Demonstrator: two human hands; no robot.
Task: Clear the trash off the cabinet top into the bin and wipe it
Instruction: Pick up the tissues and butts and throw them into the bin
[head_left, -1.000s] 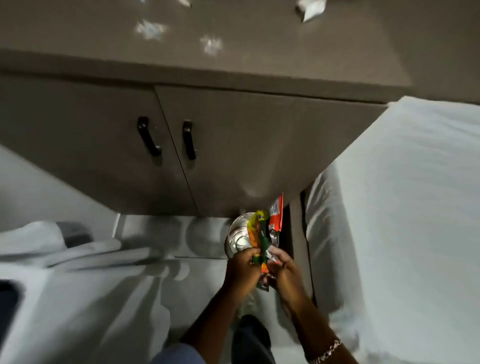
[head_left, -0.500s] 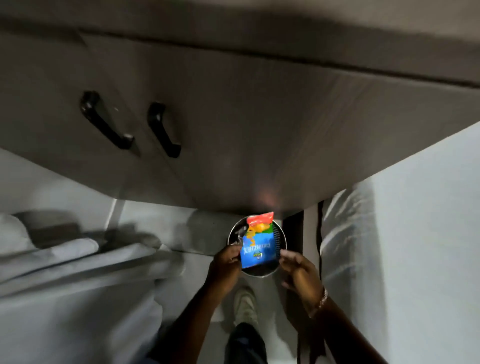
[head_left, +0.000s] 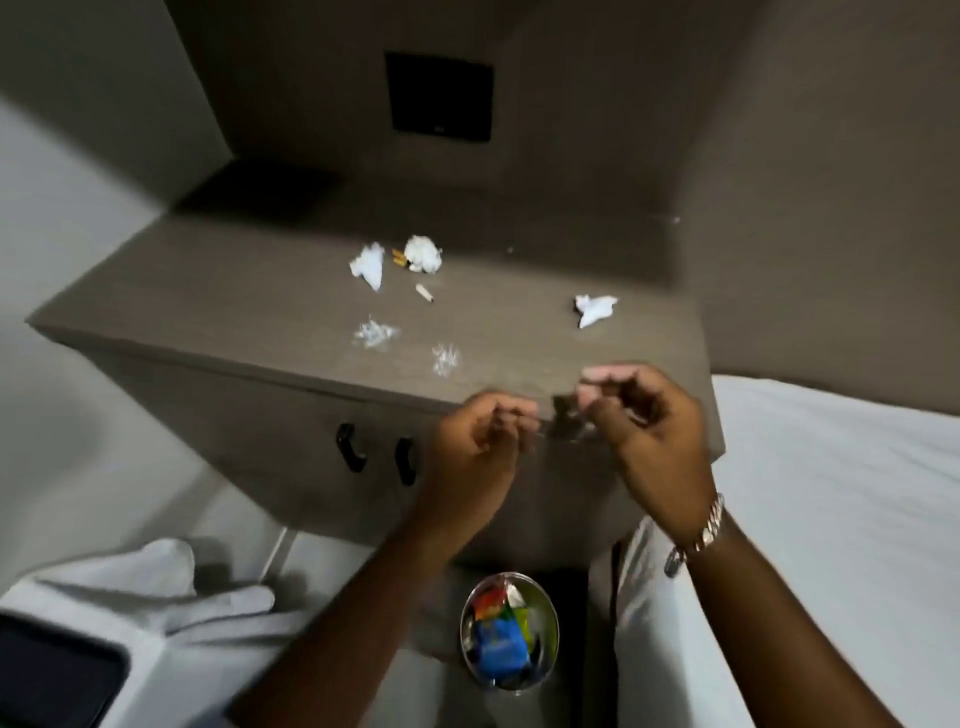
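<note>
The brown cabinet top (head_left: 249, 291) carries crumpled white tissues (head_left: 423, 253) (head_left: 369, 266) (head_left: 595, 310), cigarette butts (head_left: 425, 293) and two clear plastic scraps (head_left: 374, 332) (head_left: 445, 358). My left hand (head_left: 478, 441) and my right hand (head_left: 639, 415) hover side by side at the cabinet's front edge, fingers curled in. Both are blurred, and I make out nothing held in either. Below them on the floor stands the round metal bin (head_left: 551, 618), with colourful snack packets (head_left: 498, 639) inside.
A bed with a white sheet (head_left: 831, 519) presses against the cabinet's right side. White bedding (head_left: 156, 587) and a dark device (head_left: 52, 675) lie at the lower left. Two black door handles (head_left: 350, 447) sit on the cabinet front. A dark panel (head_left: 439, 96) hangs on the wall behind.
The blue and orange packet left my hands and now lies in the bin. Both hands rose from the bin to the cabinet's front edge, and my view lifted to the cabinet top.
</note>
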